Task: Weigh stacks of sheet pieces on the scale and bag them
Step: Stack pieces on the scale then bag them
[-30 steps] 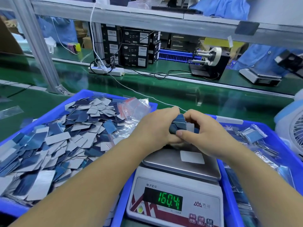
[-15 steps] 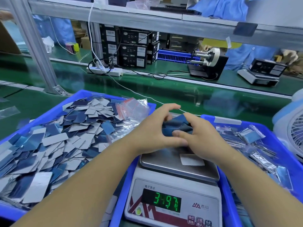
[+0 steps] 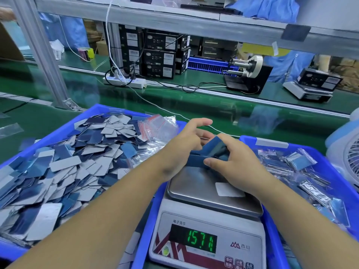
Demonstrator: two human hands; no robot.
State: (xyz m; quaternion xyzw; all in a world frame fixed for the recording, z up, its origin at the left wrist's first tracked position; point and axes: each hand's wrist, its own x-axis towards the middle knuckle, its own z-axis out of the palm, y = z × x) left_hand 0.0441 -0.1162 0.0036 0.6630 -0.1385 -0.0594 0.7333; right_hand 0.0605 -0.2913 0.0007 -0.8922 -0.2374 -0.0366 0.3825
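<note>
A stack of blue sheet pieces (image 3: 210,150) sits at the far edge of the scale's steel pan (image 3: 194,187), fanned out between both hands. My right hand (image 3: 236,162) grips the stack from the right, thumb across its near edge. From the left, my left hand (image 3: 186,144) touches it with fingers spread and partly lifted. The white scale (image 3: 207,239) shows 157.1 in green digits. A single white piece (image 3: 229,189) lies on the pan.
A blue bin (image 3: 58,133) on the left holds a heap of loose blue and grey pieces, with empty zip bags (image 3: 159,125) at its far corner. Another blue bin (image 3: 328,171) on the right holds filled bags. A fan (image 3: 347,156) stands far right.
The hands have spread the compact stack into a looser fan and my left fingers have opened. The reading went from 160.4 through 39.7 to 157.1.
</note>
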